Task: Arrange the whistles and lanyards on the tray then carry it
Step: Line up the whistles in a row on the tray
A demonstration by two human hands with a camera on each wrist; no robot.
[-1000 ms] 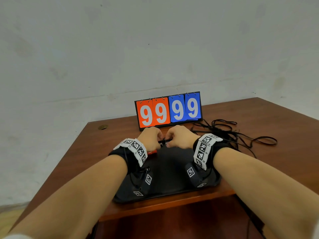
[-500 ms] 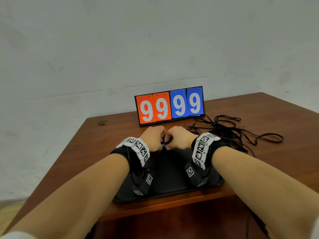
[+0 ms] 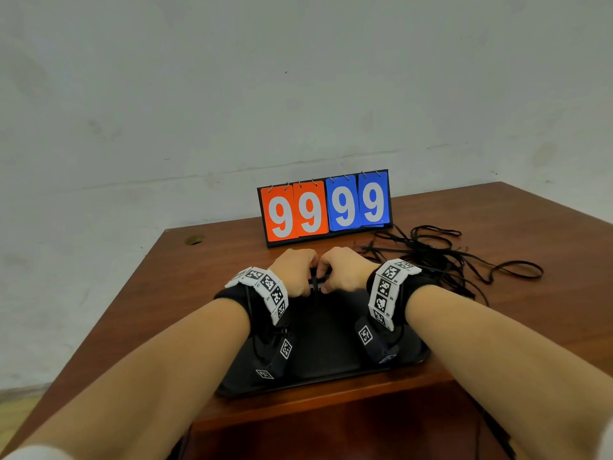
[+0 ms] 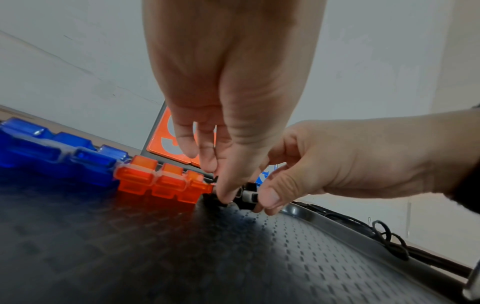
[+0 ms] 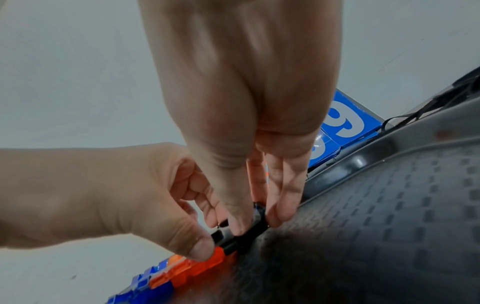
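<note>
Both hands meet over the far edge of the black tray [image 3: 331, 380]. My left hand [image 3: 298, 277] and right hand [image 3: 341, 273] pinch a small black whistle [image 3: 316, 281] between thumbs and fingertips. In the left wrist view the left hand [image 4: 221, 185] and the right hand [image 4: 267, 197] hold the black whistle [image 4: 246, 195] just above the tray [image 4: 259, 257]. An orange whistle [image 4: 161, 183] and a blue whistle [image 4: 59, 156] lie in a row on the tray to its left. The right wrist view shows the black whistle [image 5: 244, 238] beside the orange whistle [image 5: 197, 265].
A tangle of black lanyards [image 3: 438, 257] lies on the brown table [image 3: 199, 293] right of the tray. A flip scoreboard [image 3: 325, 207] reading 99 99 stands just behind the hands. The tray sits near the table's front edge; a wall rises behind.
The hands have drawn closer together around the black whistle and stayed at the tray's far edge. The orange whistle, glimpsed by the left hand earlier, is now hidden in the head view.
</note>
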